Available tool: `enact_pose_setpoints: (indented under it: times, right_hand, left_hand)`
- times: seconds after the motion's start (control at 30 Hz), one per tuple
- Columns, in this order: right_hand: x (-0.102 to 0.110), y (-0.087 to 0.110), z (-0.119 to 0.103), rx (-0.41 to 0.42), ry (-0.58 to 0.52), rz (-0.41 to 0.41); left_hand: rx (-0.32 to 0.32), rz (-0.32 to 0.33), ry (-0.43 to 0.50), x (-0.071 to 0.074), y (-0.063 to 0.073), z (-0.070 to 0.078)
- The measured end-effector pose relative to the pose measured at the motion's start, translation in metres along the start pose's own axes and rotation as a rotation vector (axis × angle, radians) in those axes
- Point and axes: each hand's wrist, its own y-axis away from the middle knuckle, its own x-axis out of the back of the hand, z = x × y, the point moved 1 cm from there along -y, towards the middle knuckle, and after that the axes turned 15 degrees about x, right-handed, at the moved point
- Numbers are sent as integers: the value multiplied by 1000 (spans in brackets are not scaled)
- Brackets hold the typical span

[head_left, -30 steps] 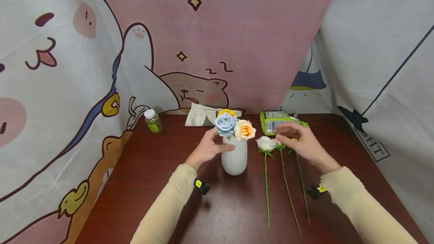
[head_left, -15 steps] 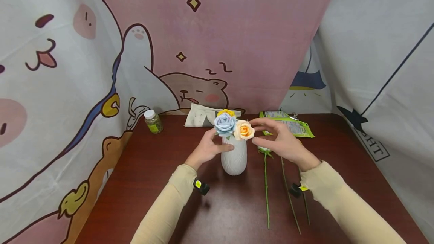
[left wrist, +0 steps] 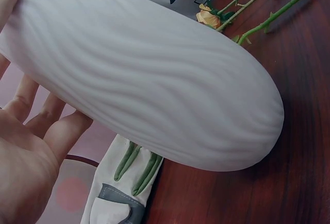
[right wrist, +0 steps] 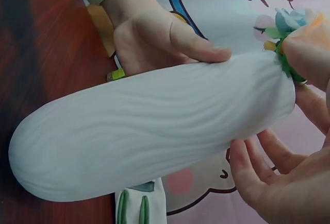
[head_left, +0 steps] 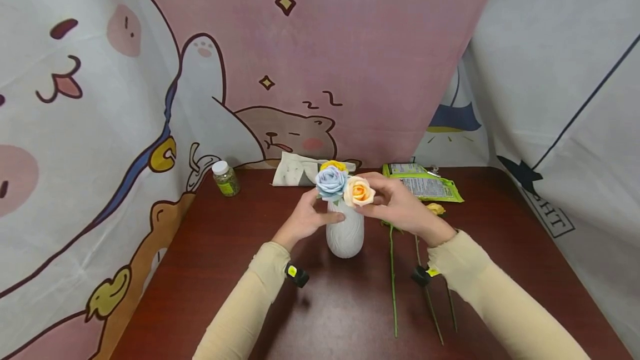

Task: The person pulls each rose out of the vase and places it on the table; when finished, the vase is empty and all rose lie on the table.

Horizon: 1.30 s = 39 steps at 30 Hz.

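A white vase (head_left: 346,232) with a wavy relief stands upright on the table. Blue (head_left: 331,182), yellow (head_left: 333,165) and peach (head_left: 359,191) roses fill its mouth. My left hand (head_left: 306,218) grips the vase from the left, its thumb across the front below the rim. From the right, my right hand (head_left: 397,204) holds the peach rose at the flower head; in the right wrist view its thumb (right wrist: 309,59) covers part of the bloom while other fingers lie near the vase neck. The rose stems inside the vase are hidden.
Right of the vase lie several long-stemmed flowers, including a yellow rose (head_left: 435,208); my right hand hides other heads. Behind are a green packet (head_left: 430,188) and a white cloth item (head_left: 290,170). A lidded jar (head_left: 226,179) stands at the back left of the brown table (head_left: 240,238).
My right hand has moved left from above the loose flowers to the peach rose and closed around it. My left hand has stayed on the vase.
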Motion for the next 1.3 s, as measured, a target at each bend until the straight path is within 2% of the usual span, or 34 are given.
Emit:
enact_pose_setpoints:
  times: [0.3,0.77,1.0,1.2,1.3]
  right_hand:
    - [-4,-3,-5,-6,59,-12]
    - [-9,-8,-12,-67,41,87]
    - [-8,-9,-15,-101,31,184]
    - [-7,-11,-19,-44,4,291]
    - [-6,-11,-19,-8,2,313]
  left_hand:
    - [-11,2,0,0,0,0]
    - [-18,12,-9,0,0,1]
    - [-3,-20,33,0,-1,1]
    - [25,6,14,1,0,2]
    - [29,2,16,1,1,3]
